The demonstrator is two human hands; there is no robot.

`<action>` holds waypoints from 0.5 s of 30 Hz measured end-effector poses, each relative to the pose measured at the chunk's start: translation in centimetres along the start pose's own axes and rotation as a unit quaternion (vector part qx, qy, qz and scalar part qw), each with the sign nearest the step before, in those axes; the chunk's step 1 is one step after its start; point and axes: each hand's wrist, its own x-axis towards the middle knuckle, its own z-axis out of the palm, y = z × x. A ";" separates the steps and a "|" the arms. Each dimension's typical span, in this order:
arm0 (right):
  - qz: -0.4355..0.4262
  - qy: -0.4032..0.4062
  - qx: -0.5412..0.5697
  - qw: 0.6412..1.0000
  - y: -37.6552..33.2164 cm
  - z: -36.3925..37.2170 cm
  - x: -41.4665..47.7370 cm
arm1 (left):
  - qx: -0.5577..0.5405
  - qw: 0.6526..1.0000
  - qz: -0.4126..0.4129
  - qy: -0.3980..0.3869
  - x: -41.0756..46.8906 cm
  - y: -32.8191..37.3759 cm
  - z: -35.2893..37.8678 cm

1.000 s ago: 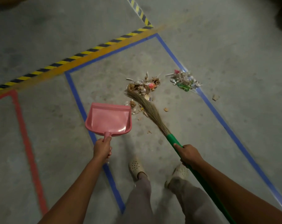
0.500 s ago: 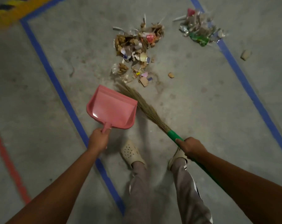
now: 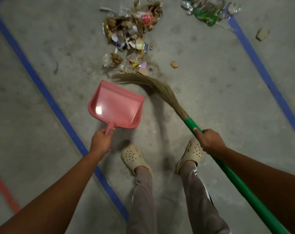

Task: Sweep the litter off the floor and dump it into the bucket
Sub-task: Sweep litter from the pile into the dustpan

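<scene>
The broom (image 3: 162, 92) and dustpan (image 3: 115, 107) are just under the litter pile (image 3: 131, 34).
Bare floor (image 3: 211, 78) lies between two blue lines (image 3: 47, 97). The broom's long stick slants up-left, its bristles bent left near the pile. The left hand (image 3: 101, 142) wraps the dustpan handle; the right hand (image 3: 209, 141) wraps the green stick.

bare floor (image 3: 202, 92) right of broom bristles (image 3: 153, 86), litter pile (image 3: 131, 36) just beyond dustpan (image 3: 116, 107)

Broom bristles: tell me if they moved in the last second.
Yes. The broom bristles have drawn back from the litter pile: earlier their tips reached into it, now they lie just short of its near edge, bent toward the dustpan.
</scene>
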 end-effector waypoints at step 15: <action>-0.089 0.041 0.081 0.992 -13.8 -1.0 -4.2 | -0.067 0.997 -0.006 0.047 3.9 1.7 -12.2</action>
